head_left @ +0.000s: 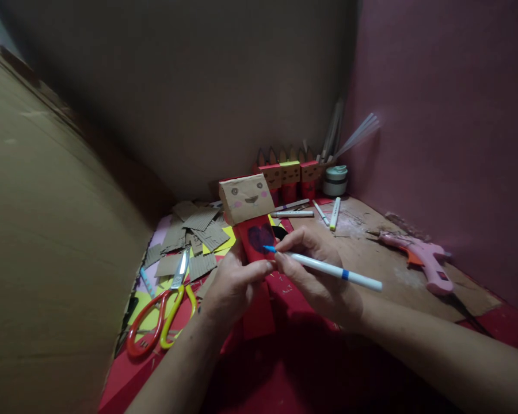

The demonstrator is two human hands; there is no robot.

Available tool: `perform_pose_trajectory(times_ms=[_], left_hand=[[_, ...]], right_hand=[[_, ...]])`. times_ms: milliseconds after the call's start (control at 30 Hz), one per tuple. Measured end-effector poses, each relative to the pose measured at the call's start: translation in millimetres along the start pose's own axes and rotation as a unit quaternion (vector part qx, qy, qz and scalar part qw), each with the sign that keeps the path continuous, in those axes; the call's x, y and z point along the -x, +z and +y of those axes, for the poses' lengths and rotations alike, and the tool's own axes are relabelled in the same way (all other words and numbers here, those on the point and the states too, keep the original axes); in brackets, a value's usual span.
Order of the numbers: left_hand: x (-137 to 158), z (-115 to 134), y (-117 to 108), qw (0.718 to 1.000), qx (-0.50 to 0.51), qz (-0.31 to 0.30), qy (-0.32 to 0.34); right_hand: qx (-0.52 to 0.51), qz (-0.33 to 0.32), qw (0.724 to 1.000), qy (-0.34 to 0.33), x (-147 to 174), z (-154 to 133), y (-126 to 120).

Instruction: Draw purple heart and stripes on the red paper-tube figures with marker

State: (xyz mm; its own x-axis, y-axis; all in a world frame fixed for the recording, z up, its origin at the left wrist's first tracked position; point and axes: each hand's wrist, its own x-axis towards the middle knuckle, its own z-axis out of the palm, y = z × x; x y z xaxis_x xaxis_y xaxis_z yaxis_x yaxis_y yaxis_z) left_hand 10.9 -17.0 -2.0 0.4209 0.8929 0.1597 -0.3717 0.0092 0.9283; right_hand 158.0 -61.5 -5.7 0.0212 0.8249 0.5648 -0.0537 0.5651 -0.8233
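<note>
My left hand (pixel 237 282) is closed around the red body of a cardboard puppet (pixel 249 201), holding it upright and slightly tilted. The puppet's box head has drawn eyes, pink cheeks and a mouth. On its red front is a dark purple heart (pixel 261 237). Pinched in my right hand (pixel 315 270) is a white marker (pixel 328 268) with a blue band. Its blue tip is at the heart's lower right edge, seemingly touching it. The lower part of the puppet's body hangs below my left hand.
Scissors (pixel 168 310) with red and yellow handles lie at left by cardboard scraps (pixel 202 224). Several small box-headed figures (pixel 290 172) stand behind, near a lidded jar (pixel 335 180). Loose markers (pixel 335 214) lie in front of them. A pink glue gun (pixel 418 253) rests at right.
</note>
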Motion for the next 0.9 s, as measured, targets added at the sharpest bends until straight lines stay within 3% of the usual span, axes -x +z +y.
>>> perform_pose_trajectory(times_ms=[667, 900], left_hand=[[-1.1, 2.2, 3.5, 1.0, 0.001, -0.015, -0.014], [-0.4, 3.9, 6.0, 1.0, 0.019, -0.009, -0.021]], right_hand=[[0.056, -0.02, 0.998, -0.013, 0.8, 2.1, -4.8], [0.0, -0.002, 1.0, 0.001, 0.0, -0.6, -3.9]])
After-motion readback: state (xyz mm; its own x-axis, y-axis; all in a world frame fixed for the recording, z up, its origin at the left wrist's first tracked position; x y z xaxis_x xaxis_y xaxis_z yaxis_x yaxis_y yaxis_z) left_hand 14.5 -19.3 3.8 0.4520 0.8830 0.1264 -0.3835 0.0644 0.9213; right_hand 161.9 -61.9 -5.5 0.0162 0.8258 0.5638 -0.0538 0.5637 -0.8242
